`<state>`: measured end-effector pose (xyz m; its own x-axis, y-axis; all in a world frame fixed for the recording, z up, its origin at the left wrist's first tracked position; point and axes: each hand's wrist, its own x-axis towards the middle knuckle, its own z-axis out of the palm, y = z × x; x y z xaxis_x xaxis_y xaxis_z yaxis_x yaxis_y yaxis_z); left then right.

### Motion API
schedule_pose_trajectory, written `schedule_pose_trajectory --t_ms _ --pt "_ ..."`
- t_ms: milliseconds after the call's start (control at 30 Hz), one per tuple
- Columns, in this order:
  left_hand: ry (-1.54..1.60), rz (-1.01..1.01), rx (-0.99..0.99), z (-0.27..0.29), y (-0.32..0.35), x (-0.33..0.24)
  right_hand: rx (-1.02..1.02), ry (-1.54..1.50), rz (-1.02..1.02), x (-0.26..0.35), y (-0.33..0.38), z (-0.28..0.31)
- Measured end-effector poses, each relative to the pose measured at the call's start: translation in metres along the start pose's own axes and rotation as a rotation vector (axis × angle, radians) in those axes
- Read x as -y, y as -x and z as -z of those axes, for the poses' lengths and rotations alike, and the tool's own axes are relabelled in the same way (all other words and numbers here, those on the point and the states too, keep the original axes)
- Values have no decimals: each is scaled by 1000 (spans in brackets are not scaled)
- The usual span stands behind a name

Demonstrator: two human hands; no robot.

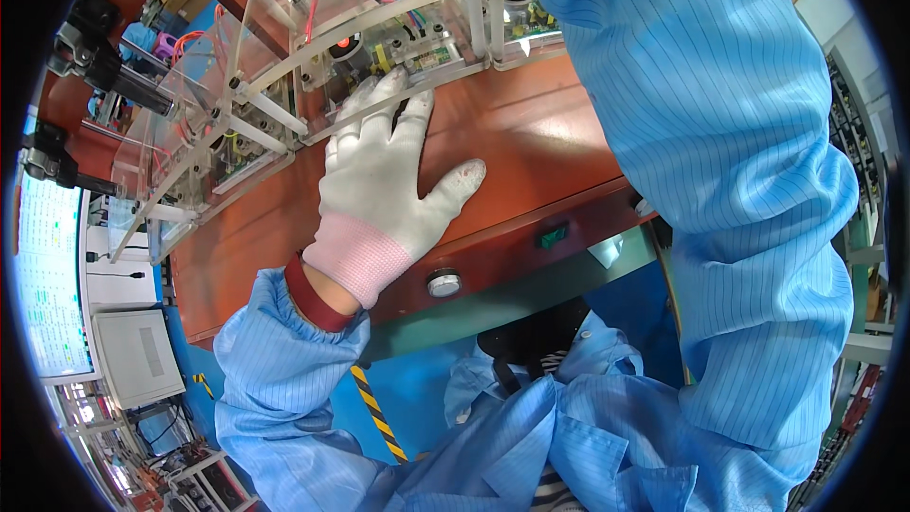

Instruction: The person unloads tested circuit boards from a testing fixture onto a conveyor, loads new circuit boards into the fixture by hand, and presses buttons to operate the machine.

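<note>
My left hand, in a white glove with a pink cuff, lies flat and spread on the reddish-brown bench top. Its fingertips touch the lower edge of a clear acrylic fixture that holds green circuit boards and coloured wires. It grips nothing. My right arm, in a blue striped sleeve, reaches up past the top edge of the picture, so my right hand is hidden from view.
A round silver push button and a green rocker switch sit on the bench's front panel. Black clamps stand at the far left. A lit screen and a grey box are at lower left. Yellow-black floor tape runs below.
</note>
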<state>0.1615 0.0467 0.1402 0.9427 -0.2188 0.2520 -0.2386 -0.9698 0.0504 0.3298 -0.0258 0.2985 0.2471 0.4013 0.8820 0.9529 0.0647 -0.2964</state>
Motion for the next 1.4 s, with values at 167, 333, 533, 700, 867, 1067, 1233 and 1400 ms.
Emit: schedule_pose_trajectory --t_ms 167,333,533,700,867,1067,1233,1400 --pt "-28 0 -2 -1 0 0 14 19 -55 -3 5 -4" --pt "-1 31 45 5 1 -3 22 42 -110 -7 9 -7" --pt "-19 -41 -19 -3 1 2 29 77 -176 -10 16 -4" --pt "-51 -80 -55 -7 3 2 20 104 -203 13 14 1" --pt "-47 -112 -45 -12 -5 -4 11 166 -200 36 6 14" --pt "-24 -231 -35 -10 26 -18 -162 145 -39 88 34 13" --pt "348 -309 -59 -73 77 -33 -55 0 140 137 191 10" --pt "-435 -455 -80 -86 68 -126 318 70 -24 185 304 28"
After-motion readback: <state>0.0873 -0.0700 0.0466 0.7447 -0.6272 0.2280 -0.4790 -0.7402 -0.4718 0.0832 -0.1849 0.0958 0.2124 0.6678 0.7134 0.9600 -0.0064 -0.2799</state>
